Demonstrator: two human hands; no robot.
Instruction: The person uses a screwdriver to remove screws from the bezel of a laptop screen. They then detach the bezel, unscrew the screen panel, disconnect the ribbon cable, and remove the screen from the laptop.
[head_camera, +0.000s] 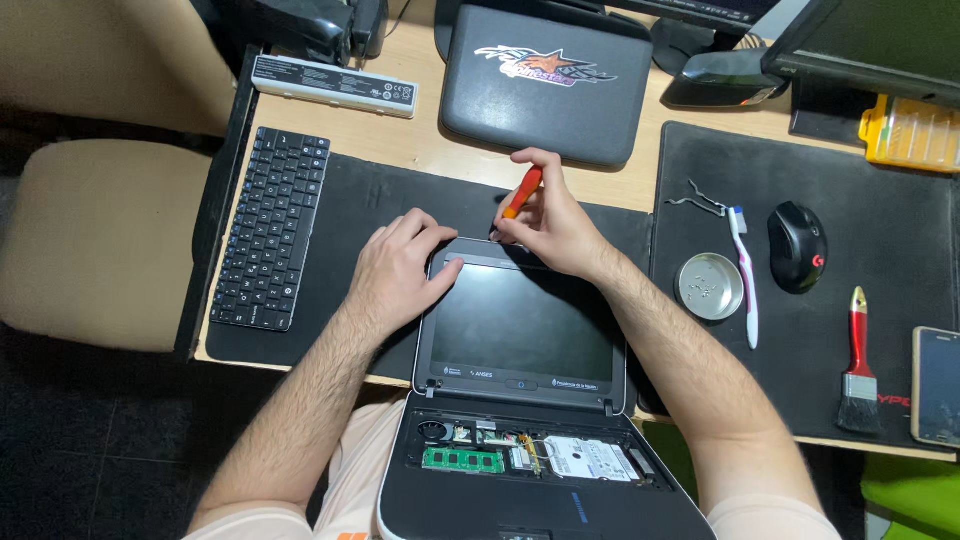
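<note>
Nearest, laptop (520, 400) folded flat, keyboard off, memory and drive bared; left hand (395, 270) pressed flat, fingers spread, on bezel corner, right hand (550, 225) pinching orange screwdriver (522, 192) at top bezel edge. Judged: undoing bezel screws; next calls for steady tip seating. Round tin (709, 286) on tabletop holding a few small screws.

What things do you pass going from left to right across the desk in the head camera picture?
Loose black keyboard → left hand → right hand holding an orange screwdriver → small round metal dish → toothbrush → black mouse → red-handled paintbrush → phone.
</note>
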